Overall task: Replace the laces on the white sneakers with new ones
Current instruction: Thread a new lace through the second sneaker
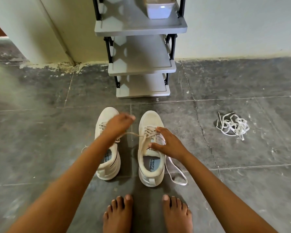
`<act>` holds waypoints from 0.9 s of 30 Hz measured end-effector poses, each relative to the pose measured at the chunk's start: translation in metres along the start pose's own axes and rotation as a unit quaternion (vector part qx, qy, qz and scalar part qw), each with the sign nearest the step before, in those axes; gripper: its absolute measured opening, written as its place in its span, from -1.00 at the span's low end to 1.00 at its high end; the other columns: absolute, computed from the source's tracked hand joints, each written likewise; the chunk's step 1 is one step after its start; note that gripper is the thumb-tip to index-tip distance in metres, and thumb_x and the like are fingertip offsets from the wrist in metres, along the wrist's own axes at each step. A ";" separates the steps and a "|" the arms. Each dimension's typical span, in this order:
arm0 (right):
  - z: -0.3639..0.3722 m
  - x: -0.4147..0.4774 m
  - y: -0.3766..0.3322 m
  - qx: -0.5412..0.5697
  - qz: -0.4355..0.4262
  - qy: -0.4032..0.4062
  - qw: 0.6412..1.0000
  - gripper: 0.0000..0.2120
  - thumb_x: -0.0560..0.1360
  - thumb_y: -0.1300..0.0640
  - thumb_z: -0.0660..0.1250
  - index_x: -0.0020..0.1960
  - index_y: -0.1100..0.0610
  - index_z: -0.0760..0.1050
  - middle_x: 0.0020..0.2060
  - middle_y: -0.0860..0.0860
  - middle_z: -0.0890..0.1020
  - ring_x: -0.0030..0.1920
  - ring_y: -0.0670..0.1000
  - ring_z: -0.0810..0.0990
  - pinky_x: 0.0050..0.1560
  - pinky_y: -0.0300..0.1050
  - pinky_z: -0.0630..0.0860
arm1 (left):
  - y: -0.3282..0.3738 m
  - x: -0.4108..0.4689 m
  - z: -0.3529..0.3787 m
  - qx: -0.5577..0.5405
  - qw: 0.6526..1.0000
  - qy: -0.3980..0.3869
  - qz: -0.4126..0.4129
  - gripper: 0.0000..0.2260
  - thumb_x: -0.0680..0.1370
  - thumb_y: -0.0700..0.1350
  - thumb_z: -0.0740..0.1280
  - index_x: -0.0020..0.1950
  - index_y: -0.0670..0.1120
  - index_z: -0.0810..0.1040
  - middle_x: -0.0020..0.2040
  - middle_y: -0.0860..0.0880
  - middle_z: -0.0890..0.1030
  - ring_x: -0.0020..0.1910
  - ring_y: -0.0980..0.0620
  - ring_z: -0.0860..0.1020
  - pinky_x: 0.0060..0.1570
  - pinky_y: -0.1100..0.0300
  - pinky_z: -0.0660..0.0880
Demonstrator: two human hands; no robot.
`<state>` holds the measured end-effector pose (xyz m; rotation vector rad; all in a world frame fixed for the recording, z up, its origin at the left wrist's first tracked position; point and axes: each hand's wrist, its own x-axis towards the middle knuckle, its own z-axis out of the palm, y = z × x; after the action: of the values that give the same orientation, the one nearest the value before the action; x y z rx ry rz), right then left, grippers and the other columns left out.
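- The fingers (130, 117) of your left hand (118, 123) are curled round the old lace (133, 134), drawn taut sideways. Pull in line with the eyelets, one row at a time, so it slides rather than snags.
- The fingers (160, 129) of your right hand (168, 143) lie spread apart, pressing the sneaker (149, 165) to the floor (40, 132). Bear down so it can't tip toward the pull.
- The other sneaker (107, 162), laced, sits just beside it.
- The white lace bundle (232, 126), likely the new laces, lies well apart to your right.
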<state>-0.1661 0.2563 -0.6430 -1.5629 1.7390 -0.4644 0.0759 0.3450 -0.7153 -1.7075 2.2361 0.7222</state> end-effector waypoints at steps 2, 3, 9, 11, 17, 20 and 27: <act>0.001 0.001 0.001 -0.005 -0.002 0.006 1.000 -0.26 0.42 -0.15 0.39 0.48 0.07 0.19 0.45 -0.03 0.29 0.41 -0.01 0.30 0.37 -0.11 0.25 | 0.016 0.033 -0.057 -0.117 0.991 0.018 -0.062 -0.61 0.62 0.14 -0.06 0.43 0.11 0.05 0.48 -0.06 0.17 0.44 -0.13 0.20 0.39 0.03 0.17; 0.002 0.002 0.001 -0.008 -0.001 0.008 1.000 -0.25 0.42 -0.15 0.40 0.48 0.07 0.19 0.45 -0.03 0.28 0.41 0.00 0.30 0.38 -0.10 0.26 | 0.021 0.059 -0.097 -0.182 0.979 0.076 -0.049 -0.64 0.64 0.10 0.00 0.39 0.02 0.23 0.41 -0.11 0.34 0.38 -0.13 0.32 0.32 0.07 0.28; 0.007 0.007 0.003 -0.033 0.000 0.008 0.999 -0.26 0.42 -0.17 0.39 0.47 0.07 0.19 0.43 -0.03 0.29 0.39 0.01 0.32 0.36 -0.03 0.33 | 0.051 0.097 -0.185 -0.277 0.958 0.061 0.042 -0.81 0.58 -0.06 0.29 -0.20 -0.05 0.59 -0.26 0.03 0.55 -0.27 0.07 0.49 -0.29 0.24 0.38; 0.008 0.006 0.003 -0.028 0.002 0.011 1.000 -0.26 0.42 -0.16 0.39 0.47 0.07 0.19 0.44 -0.04 0.29 0.39 0.00 0.32 0.36 -0.02 0.33 | 0.049 0.095 -0.179 -0.202 0.977 0.038 0.059 -0.84 0.55 -0.01 0.32 -0.07 -0.07 0.62 -0.23 0.06 0.53 -0.21 0.08 0.49 -0.20 0.22 0.39; 0.007 0.005 0.004 -0.032 0.001 0.016 0.999 -0.26 0.40 -0.18 0.41 0.45 0.06 0.21 0.42 -0.03 0.31 0.38 0.01 0.34 0.34 -0.04 0.35 | 0.057 0.089 -0.179 -0.343 0.935 0.027 0.085 -0.87 0.55 -0.17 0.32 -0.15 -0.09 0.64 -0.24 0.01 0.62 -0.29 0.13 0.54 -0.23 0.18 0.48; 0.008 0.005 0.005 -0.028 0.001 0.011 1.000 -0.25 0.39 -0.20 0.40 0.45 0.05 0.21 0.42 -0.04 0.31 0.38 0.01 0.34 0.35 -0.01 0.35 | 0.035 0.077 -0.196 -0.602 0.790 0.059 0.094 -0.70 0.57 -0.19 0.20 -0.22 0.10 0.62 -0.26 -0.03 0.61 -0.45 0.24 0.45 -0.30 0.19 0.47; 0.012 0.006 0.003 -0.019 0.009 0.018 1.000 -0.24 0.39 -0.21 0.40 0.45 0.04 0.20 0.42 -0.05 0.30 0.38 0.00 0.33 0.34 -0.02 0.35 | -0.014 -0.005 0.005 -0.140 0.986 -0.092 -0.018 -0.60 0.60 0.13 -0.16 0.44 0.17 0.03 0.46 -0.01 0.12 0.42 -0.11 0.18 0.37 0.01 0.17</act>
<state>-0.1594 0.2541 -0.6546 -1.5731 1.7974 -0.4565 0.0905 0.3488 -0.7206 -1.7135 2.0517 1.1809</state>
